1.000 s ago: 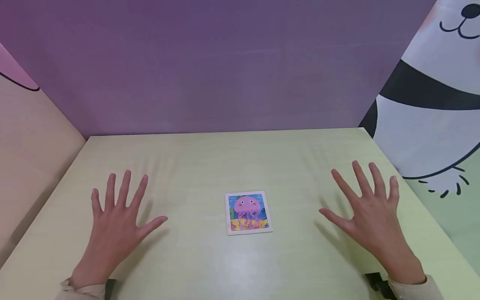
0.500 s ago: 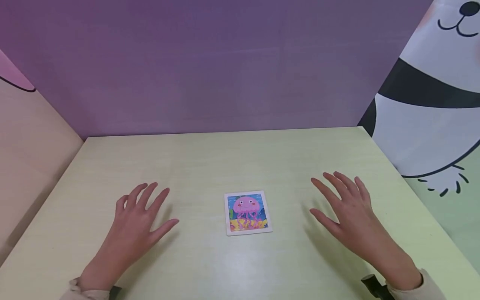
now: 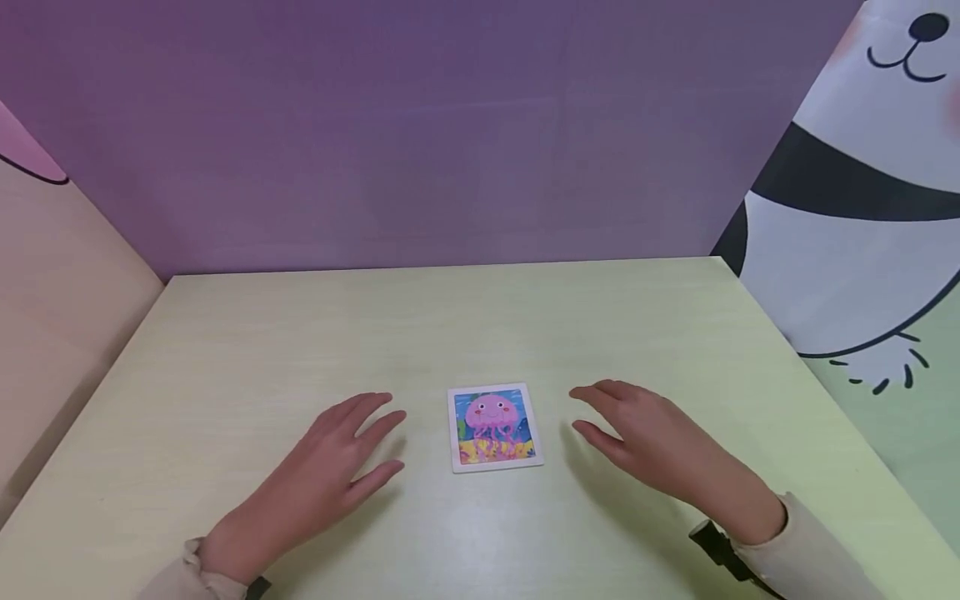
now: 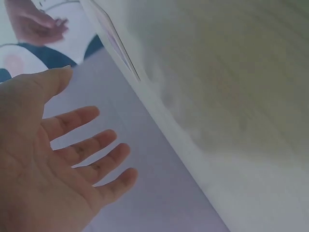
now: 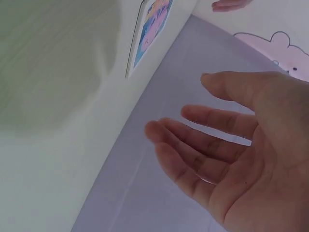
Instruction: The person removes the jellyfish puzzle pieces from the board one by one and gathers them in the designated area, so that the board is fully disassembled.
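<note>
A square white-bordered picture (image 3: 496,427) of a pink jellyfish lies flat on the pale table (image 3: 450,325). To its left my left hand (image 3: 326,462) hovers above the tabletop, thumb and fingers spread apart and pointing toward it. On the other side my right hand (image 3: 652,437) is held in the air with its fingers gently bent and the thumb apart. Neither hand touches the picture. Both palms show bare in the wrist views, the left hand (image 4: 53,145) with loose fingers and the right hand (image 5: 241,150) likewise. The picture's thin edge (image 5: 131,53) appears in the right wrist view.
A purple wall (image 3: 450,133) rises behind the table's far edge. Printed panels stand at both sides, the right panel (image 3: 855,275) bearing a cartoon animal. Dark straps with small devices (image 3: 712,542) are on the wrists below beige sleeves (image 3: 810,550).
Both hands have moved inward toward the picture from the table's sides. Their fingers went from widely spread and straight to more relaxed and bent. The picture has stayed in place.
</note>
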Demonstrator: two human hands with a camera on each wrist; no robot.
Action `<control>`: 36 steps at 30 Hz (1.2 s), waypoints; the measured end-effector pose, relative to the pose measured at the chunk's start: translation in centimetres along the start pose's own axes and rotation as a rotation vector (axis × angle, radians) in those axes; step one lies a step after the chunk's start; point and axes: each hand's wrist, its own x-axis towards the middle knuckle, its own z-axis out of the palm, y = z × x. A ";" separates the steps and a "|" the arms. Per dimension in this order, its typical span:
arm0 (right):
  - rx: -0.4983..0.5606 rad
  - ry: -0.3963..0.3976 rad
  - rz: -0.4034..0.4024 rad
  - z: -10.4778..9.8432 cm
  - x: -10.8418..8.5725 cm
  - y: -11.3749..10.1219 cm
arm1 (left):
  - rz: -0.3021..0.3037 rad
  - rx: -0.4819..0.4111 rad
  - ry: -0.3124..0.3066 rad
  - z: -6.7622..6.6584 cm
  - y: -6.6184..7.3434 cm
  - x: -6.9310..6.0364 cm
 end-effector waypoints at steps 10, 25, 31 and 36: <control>0.097 -0.078 -0.037 0.8 3.0 -1.5 | -0.043 -0.266 -0.255 0.6 2.2 2.7; 0.441 -0.226 0.063 3.3 8.0 0.9 | 0.203 -0.145 -0.255 3.0 4.3 6.6; 0.419 -0.278 0.108 4.4 8.4 1.0 | 0.179 -0.150 -0.313 3.6 4.4 7.5; 0.441 -0.306 0.131 5.4 8.3 1.2 | 0.155 -0.157 -0.361 3.7 4.5 8.0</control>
